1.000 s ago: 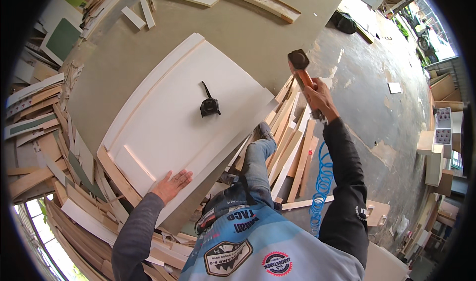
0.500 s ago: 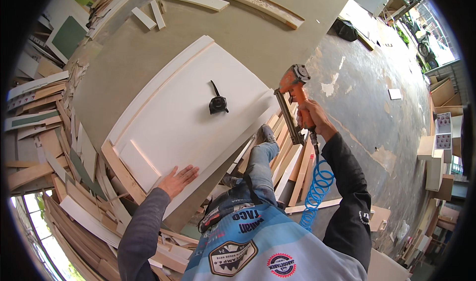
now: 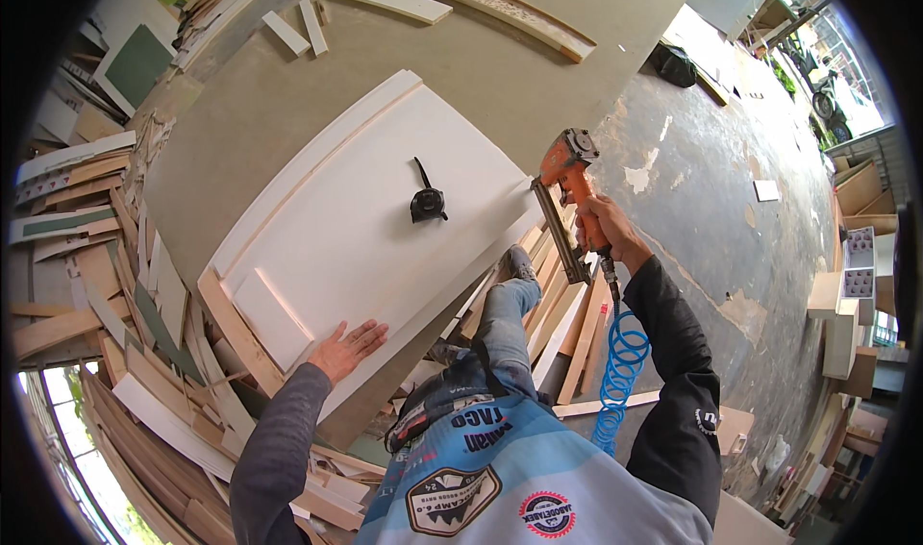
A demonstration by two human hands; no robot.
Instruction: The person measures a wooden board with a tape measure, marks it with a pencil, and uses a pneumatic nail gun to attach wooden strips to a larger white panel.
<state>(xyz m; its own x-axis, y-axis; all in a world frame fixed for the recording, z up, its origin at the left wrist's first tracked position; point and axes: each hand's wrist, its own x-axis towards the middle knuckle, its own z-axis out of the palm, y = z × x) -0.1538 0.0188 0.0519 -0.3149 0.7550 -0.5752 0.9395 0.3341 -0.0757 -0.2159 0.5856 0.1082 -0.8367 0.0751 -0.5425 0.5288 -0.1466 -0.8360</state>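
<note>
My right hand (image 3: 611, 233) is wrapped round the grip of an orange air nail gun (image 3: 569, 165). Its nose meets the right corner of a white panel (image 3: 385, 199), and I cannot tell whether it touches. A coiled blue air hose (image 3: 625, 362) runs down from the gun's handle. My left hand (image 3: 348, 351) lies flat on the panel's near edge, fingers stretched out. Strips of wood frame the panel's left and far sides. On the panel rests a black tape measure (image 3: 428, 204) with a strap.
Wood offcuts (image 3: 106, 247) are heaped along the left. More timber strips (image 3: 567, 319) lie on the floor beside my leg. White strips (image 3: 392, 1) and a long curved board (image 3: 500, 12) lie beyond the panel. A black bag (image 3: 673, 64) sits at the far right.
The whole scene shifts slightly in view. Both hands, the nail gun and the panel keep their places relative to one another.
</note>
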